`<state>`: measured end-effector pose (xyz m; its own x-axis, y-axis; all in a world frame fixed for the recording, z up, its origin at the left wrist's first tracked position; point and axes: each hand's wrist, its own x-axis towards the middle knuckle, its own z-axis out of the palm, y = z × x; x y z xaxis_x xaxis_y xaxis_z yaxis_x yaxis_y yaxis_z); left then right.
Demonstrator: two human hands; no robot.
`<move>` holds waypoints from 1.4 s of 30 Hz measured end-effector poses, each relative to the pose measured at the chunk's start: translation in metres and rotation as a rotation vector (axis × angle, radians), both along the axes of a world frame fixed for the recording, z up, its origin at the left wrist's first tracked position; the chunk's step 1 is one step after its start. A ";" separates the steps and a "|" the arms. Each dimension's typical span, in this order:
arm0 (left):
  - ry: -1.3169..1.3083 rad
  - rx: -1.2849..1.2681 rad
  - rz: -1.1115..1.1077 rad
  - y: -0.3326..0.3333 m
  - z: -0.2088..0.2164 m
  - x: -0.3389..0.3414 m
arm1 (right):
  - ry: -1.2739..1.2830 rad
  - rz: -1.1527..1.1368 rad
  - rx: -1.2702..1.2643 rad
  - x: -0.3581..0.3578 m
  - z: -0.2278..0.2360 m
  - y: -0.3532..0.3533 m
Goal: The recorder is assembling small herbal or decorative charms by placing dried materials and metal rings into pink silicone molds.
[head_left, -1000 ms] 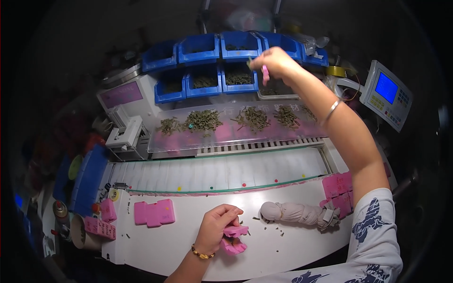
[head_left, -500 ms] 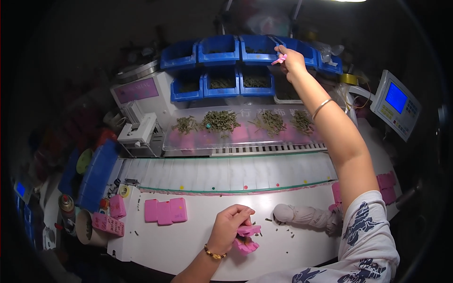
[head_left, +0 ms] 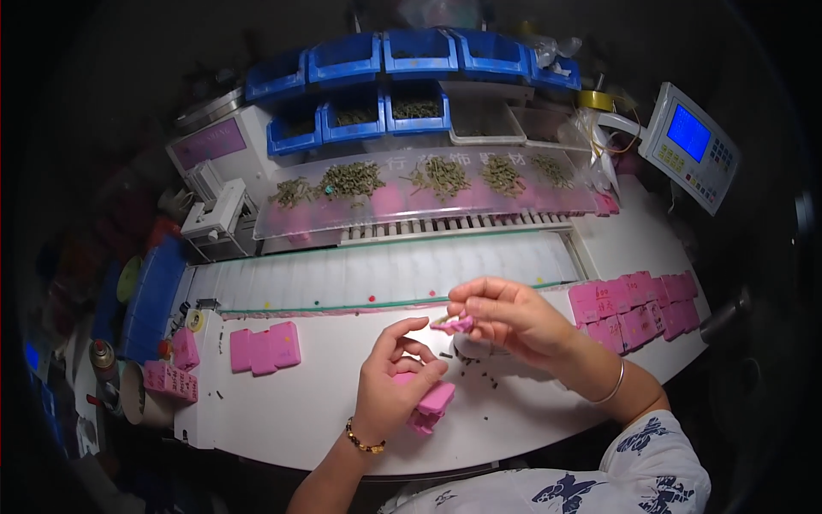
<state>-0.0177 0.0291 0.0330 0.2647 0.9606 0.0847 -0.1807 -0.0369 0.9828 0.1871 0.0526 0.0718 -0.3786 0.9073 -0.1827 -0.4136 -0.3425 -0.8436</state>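
Right hand [head_left: 514, 321] back from blue bins [head_left: 417, 53], pinching pink packet [head_left: 454, 325]; left hand [head_left: 398, 385] gripping pink packets [head_left: 431, 404].

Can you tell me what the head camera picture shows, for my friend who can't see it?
Two hands meet over a white workbench: the right hand pinches a small pink piece, and the left hand holds pink blocks. More pink blocks lie at both sides, with blue bins and piles of small greenish parts behind.
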 end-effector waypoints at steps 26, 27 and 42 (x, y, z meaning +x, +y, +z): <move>-0.477 -0.476 0.192 -0.034 -0.035 -0.037 | -0.723 -0.056 0.279 -0.019 -0.073 -0.079; -0.476 -0.478 0.197 -0.032 -0.034 -0.037 | -0.721 -0.051 0.277 -0.018 -0.073 -0.081; -0.682 -0.535 -0.053 -0.043 -0.039 0.005 | -0.818 -0.145 1.204 -0.048 -0.045 -0.085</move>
<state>-0.0130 -0.0138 -0.0061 0.3659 0.9047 -0.2184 -0.7251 0.4242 0.5425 0.1386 -0.0323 0.0267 -0.4380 0.6841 0.5833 0.3423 0.7268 -0.5954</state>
